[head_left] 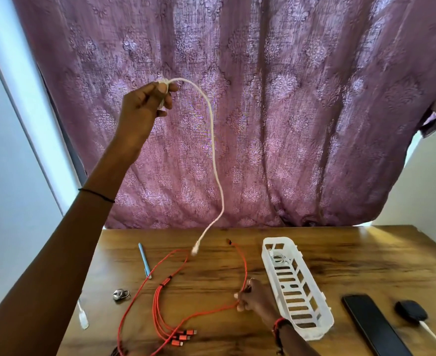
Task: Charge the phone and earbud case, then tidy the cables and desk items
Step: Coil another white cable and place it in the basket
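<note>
Head view: the left grip (148,104), raised before the purple curtain (314,98), pinches the bunched upper end of a white charging cable (213,140). The cable hangs below it in a long curve, and its connector ends low over the surface (366,253); whether they touch cannot be told. The right grip (253,295), low on the surface, pinches a red multi-connector cable (166,281) lying in loose loops, with several plugs fanned at its near end. A white slotted basket (314,332), just right of that grip, holds a coiled white cable (278,259) at its far end. Further right lie a black phone (371,325) and a dark earbud case (411,310), which a white lead (435,337) meets. A blue pen (145,263) and a padlock (120,294) lie to the left.
</note>
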